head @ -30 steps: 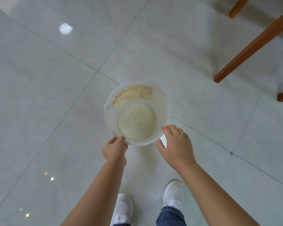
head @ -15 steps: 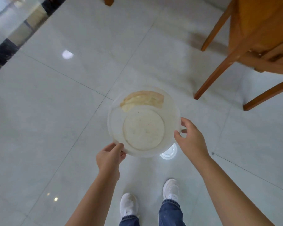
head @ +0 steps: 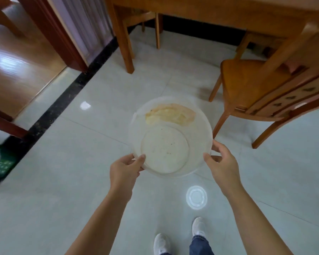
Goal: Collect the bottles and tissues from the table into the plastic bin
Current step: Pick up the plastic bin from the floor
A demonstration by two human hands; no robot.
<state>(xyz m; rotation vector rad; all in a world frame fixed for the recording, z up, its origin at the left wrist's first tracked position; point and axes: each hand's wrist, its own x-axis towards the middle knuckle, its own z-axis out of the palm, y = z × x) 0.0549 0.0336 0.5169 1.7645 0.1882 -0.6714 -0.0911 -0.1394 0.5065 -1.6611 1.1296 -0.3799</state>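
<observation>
A round translucent white plastic bin (head: 201, 126) hangs above the tiled floor, seen from straight above. Its inside holds nothing but a brownish smear on the far wall. My left hand (head: 124, 170) pinches the near-left rim, thumb inside. My right hand (head: 222, 162) grips the near-right rim with curled fingers. The wooden table (head: 210, 13) runs across the top of the view; only its edge and underside show. No bottles or tissues are in sight.
A wooden chair (head: 261, 87) stands right of the bin, partly under the table. A table leg (head: 124, 39) rises ahead. On the floor near my feet sits a round clear lid (head: 196, 197). A dark floor strip (head: 63, 100) and doorway lie left, with a green object (head: 0, 161) at the left edge.
The bin has come up off the floor and forward, held in both hands. My right hand shifted round to the right rim. The view tilted up, revealing table, chair and doorway.
</observation>
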